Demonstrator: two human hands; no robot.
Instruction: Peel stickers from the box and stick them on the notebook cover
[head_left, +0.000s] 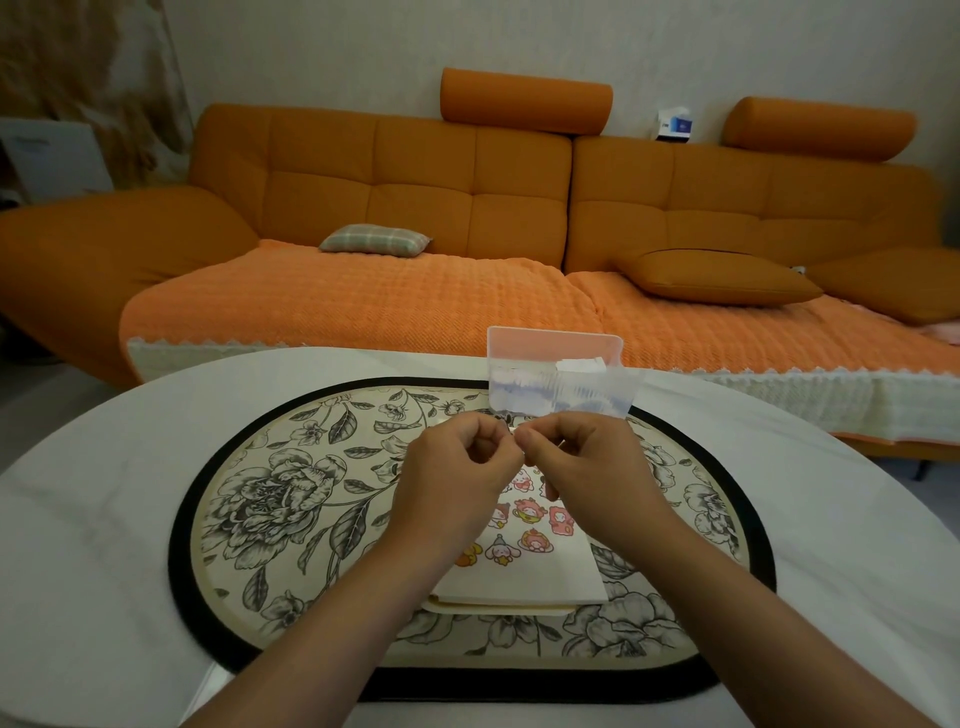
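While left hand (457, 478) and right hand (587, 467) pinch one tiny sticker (513, 427), the notebook (530, 571) lies under them, the box (561, 387) beyond.

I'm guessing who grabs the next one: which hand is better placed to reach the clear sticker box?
Right, likely. The right hand sits just in front of the clear sticker box; the left hand is off its left corner. Both pinch a small sticker.
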